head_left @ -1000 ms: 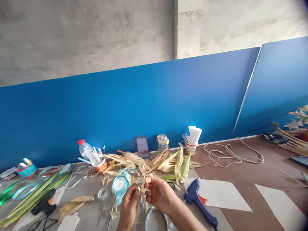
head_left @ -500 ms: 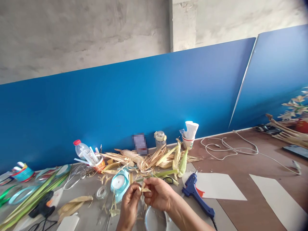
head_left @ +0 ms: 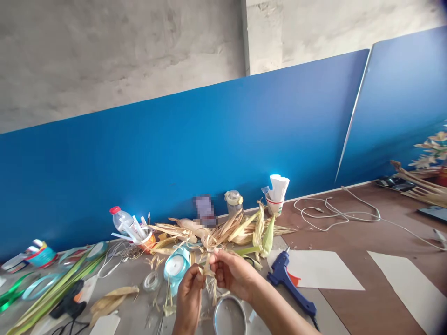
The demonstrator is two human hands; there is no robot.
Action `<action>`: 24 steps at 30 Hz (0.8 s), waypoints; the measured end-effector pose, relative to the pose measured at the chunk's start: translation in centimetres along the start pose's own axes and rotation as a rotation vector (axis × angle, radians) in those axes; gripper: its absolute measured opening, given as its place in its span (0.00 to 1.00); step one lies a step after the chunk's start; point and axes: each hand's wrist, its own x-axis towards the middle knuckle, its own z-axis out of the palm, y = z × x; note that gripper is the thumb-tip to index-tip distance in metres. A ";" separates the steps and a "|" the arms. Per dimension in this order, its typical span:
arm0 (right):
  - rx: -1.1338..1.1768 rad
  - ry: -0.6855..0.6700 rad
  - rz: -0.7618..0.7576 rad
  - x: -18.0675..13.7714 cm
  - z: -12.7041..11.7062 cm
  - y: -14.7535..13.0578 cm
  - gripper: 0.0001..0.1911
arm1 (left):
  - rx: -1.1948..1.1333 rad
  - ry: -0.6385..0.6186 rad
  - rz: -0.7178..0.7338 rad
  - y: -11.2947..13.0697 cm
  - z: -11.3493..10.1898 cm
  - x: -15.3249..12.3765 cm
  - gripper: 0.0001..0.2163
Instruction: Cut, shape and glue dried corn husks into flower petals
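Low in the middle of the view, my left hand (head_left: 190,293) and my right hand (head_left: 233,273) meet over the table. Both pinch a small piece of dried corn husk (head_left: 208,274) between fingertips, its strips hanging down. A round metal tin (head_left: 228,318) lies just below the hands. Behind them, a roll of light blue ribbon (head_left: 175,267) rests on the table and a heap of dry corn husks and cobs (head_left: 223,232) lies further back.
A blue glue gun (head_left: 288,286) lies right of my hands beside white paper sheets (head_left: 321,270). A black glue gun (head_left: 68,303), green leaves, ribbons and a water bottle (head_left: 121,218) sit left. Cups, a white cable (head_left: 335,214) and a blue partition stand behind.
My hands have kept hold of the husk piece and shifted slightly, working it between the fingers. The camera view has drifted a little.
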 end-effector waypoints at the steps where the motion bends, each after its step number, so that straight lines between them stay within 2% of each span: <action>1: -0.048 0.009 -0.020 0.1 0.1 0.3 0.16 | 0.007 -0.021 0.001 0.1 0.1 0.0 0.10; 4: -0.134 0.067 -0.073 0.3 0.4 0.8 0.13 | 0.033 -0.066 0.003 0.4 0.5 -0.1 0.11; 7: -0.123 0.109 -0.081 0.3 0.5 0.9 0.11 | 0.039 -0.078 -0.006 0.7 0.7 -0.3 0.12; 10: -0.037 0.110 -0.034 0.1 0.5 0.6 0.07 | 0.001 -0.093 -0.041 0.8 0.7 -0.4 0.11; 14: 0.202 0.073 0.039 -0.1 -0.1 -0.7 0.04 | -0.092 -0.078 -0.084 0.7 0.3 -0.3 0.10; 19: 0.293 0.045 -0.042 -0.6 -1.4 -2.7 0.08 | -0.159 -0.015 -0.117 0.3 -0.3 0.0 0.10; 24: 0.200 0.020 -0.149 -1.5 -1.7 -4.0 0.08 | -0.138 -0.112 -0.084 0.6 -0.2 0.2 0.09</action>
